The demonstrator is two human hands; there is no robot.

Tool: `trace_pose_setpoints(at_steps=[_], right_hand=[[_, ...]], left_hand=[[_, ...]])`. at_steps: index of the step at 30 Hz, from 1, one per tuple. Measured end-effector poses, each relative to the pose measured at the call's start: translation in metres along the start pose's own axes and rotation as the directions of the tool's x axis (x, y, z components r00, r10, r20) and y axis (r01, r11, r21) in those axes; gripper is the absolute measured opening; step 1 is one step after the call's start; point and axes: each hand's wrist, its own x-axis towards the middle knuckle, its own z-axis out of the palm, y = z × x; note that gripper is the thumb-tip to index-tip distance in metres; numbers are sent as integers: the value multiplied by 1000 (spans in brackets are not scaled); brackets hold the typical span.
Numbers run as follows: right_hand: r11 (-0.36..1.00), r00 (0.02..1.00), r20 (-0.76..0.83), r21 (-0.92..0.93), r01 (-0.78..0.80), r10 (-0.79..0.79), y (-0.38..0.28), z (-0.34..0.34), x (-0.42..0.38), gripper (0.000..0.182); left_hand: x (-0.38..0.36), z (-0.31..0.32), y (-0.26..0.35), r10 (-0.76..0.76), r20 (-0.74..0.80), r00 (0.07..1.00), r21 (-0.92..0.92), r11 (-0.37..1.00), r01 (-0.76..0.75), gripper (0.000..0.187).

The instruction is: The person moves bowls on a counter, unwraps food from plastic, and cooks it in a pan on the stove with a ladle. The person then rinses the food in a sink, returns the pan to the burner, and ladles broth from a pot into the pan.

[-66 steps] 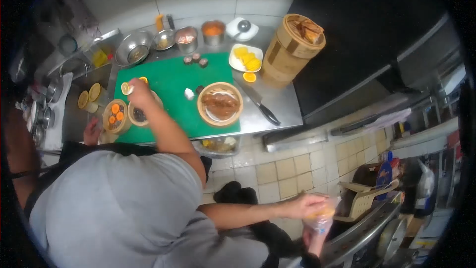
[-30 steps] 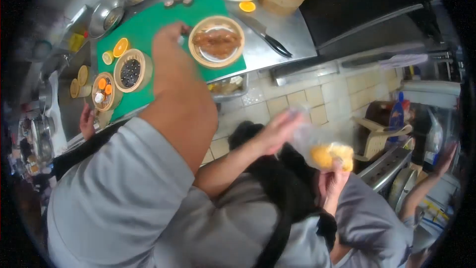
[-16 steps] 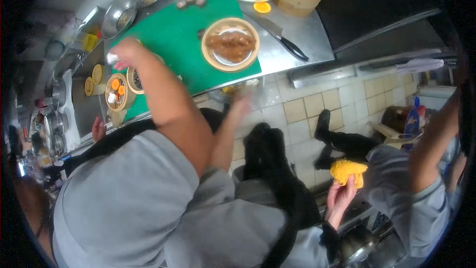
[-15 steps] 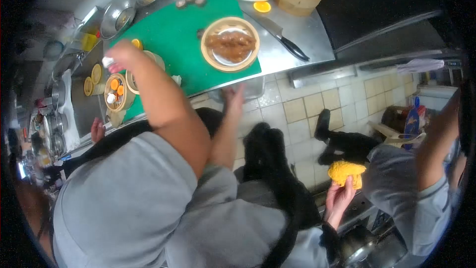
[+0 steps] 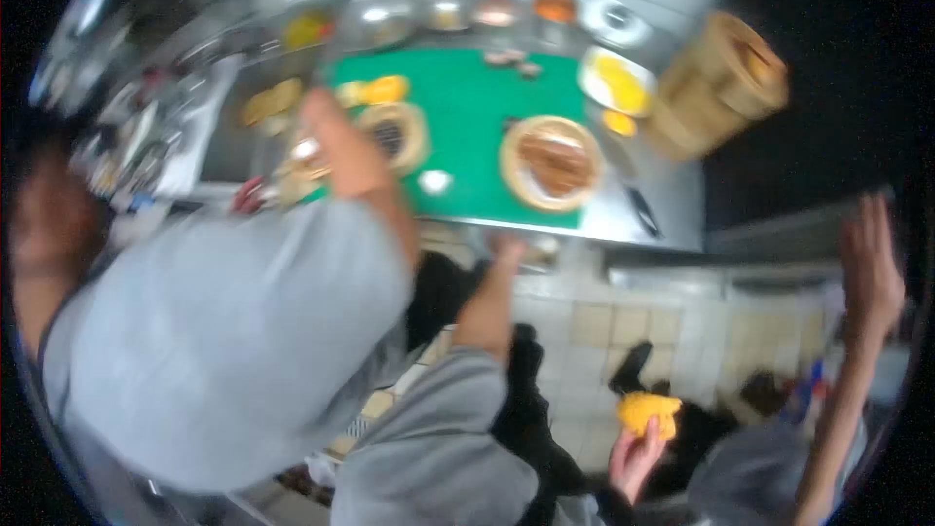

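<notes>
Motion blur softens everything. Right hand (image 5: 635, 450), low in view, has its fingers curled around one crumbly yellow lump (image 5: 648, 411), held above the tiled floor (image 5: 594, 326) and well apart from the worktop (image 5: 672, 200). Left hand (image 5: 506, 248) reaches out to the worktop's front edge; whether it is spread or closed I cannot tell.

On the green cutting board (image 5: 472, 102) sit two round bamboo steamer baskets: one with dark contents (image 5: 392, 134), one with brown food (image 5: 552, 162). One small white piece (image 5: 434, 180) lies between them. One co-worker's hand (image 5: 329, 127) hovers just beside the dark basket, and a third person's hand (image 5: 870, 263) is raised at the right, fingers apart.

One tall bamboo steamer stack (image 5: 716, 88) stands right of the board, with one white plate of yellow slices (image 5: 614, 83) and one black-handled knife (image 5: 643, 212). Roughly four metal bowls (image 5: 448, 10) line the back.
</notes>
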Motion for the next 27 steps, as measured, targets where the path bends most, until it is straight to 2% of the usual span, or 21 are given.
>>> trace_pose_setpoints(at_steps=[1,2,3,4,5,6,7,8,9,10,11,12,13,14,16,18,20,22,23,25,27], right_hand=[[999,997,59,17,-45,44,6,-14,5,43],[996,991,110,35,-85,80,13,-17,12,38],[992,978,175,40,-120,112,17,-5,12,38],[996,962,266,38,-80,67,14,8,1,39],[999,940,341,41,-25,10,5,18,-11,40],[998,912,407,51,34,-52,-5,26,-27,40],[993,876,469,71,92,-115,-13,29,-38,41],[998,907,421,52,-38,12,-20,25,-42,42],[993,897,435,50,-108,76,-13,0,-28,41],[983,882,449,41,-177,140,-5,-26,-16,40],[980,863,489,67,-187,131,-3,-29,-23,40],[976,836,532,80,-205,132,-4,-30,-32,39],[965,862,481,107,-240,161,5,-38,-36,42],[965,810,561,70,-253,171,10,-45,-40,41],[951,719,656,6,-310,230,26,-55,-56,39],[934,663,687,-66,-352,298,33,-55,-84,40],[909,566,728,-201,-364,387,42,-60,-102,38],[913,531,757,-216,-346,380,45,-57,-134,40],[914,514,769,-225,-337,379,47,-54,-152,41],[916,487,786,-247,-317,381,54,-48,-190,43],[913,457,799,-275,-303,392,65,-37,-217,46]], left_hand=[[2,11,-8,-238,-200,950,-130,968,215,69],[-89,-70,53,-267,-313,911,22,957,288,85],[-88,-73,47,-352,-156,923,107,923,370,95],[-110,-66,28,-196,-177,965,-265,953,145,89],[-160,-95,33,73,-46,996,-266,960,-83,81],[-186,-71,4,195,-223,955,-157,960,-232,73],[-249,-108,10,181,-8,983,-237,955,-178,72],[-305,-145,15,130,221,967,-176,980,-92,72],[-317,-108,-54,434,10,901,-131,894,-429,67],[-383,-150,-53,337,109,935,-121,938,-324,61],[-420,-151,-91,293,94,952,-148,949,-278,58],[-439,-123,-169,367,1,930,-56,929,-366,59],[-473,-115,-233,343,45,938,-135,933,-335,60],[-547,-153,-218,-54,-34,998,-144,988,49,60],[-626,-129,-317,-375,-265,888,-445,865,232,61],[-704,-147,-356,-696,-112,710,-552,638,538,61],[-768,-168,-343,-781,-95,618,-785,441,436,54],[-794,-160,-405,-855,-14,519,-770,340,540,46],[-797,-163,-416,-852,-4,524,-781,330,531,46],[-798,-173,-436,-875,32,482,-920,163,357,39],[-763,-158,-503,-846,12,532,-938,175,301,40]])
